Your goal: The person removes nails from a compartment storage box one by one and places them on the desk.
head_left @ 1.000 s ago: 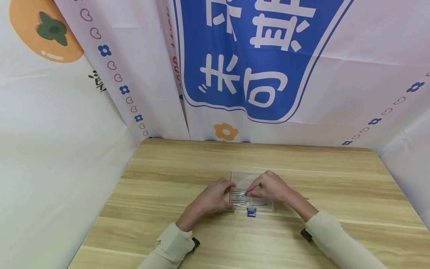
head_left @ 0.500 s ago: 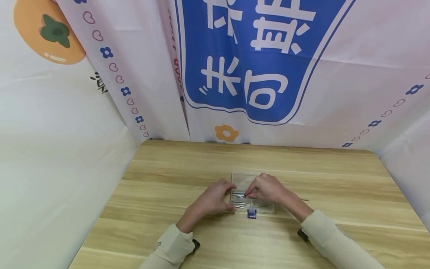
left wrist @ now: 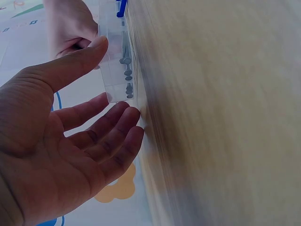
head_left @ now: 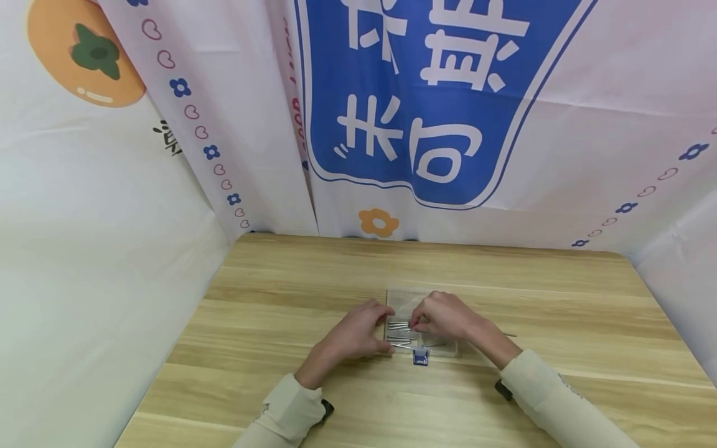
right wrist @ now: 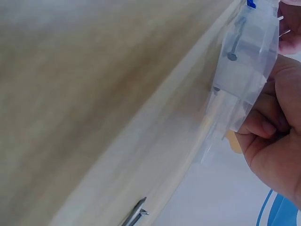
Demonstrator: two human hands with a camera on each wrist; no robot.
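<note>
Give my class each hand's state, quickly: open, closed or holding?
Left hand: open, thumb against the clear box.
Right hand: fingers curled at the nails; cannot tell whether it grips one.

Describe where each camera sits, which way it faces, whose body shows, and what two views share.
Head: worn on the head, looking forward and down at the table and backdrop; left grip, right grip and sleeves show.
Left wrist: on that wrist, looking past the palm at the clear box's end; left grip large, part of right grip beyond.
Right wrist: on that wrist, looking along the table and box, nails below; right grip at right, part of left grip above it.
Shared by both wrists: box and table.
</note>
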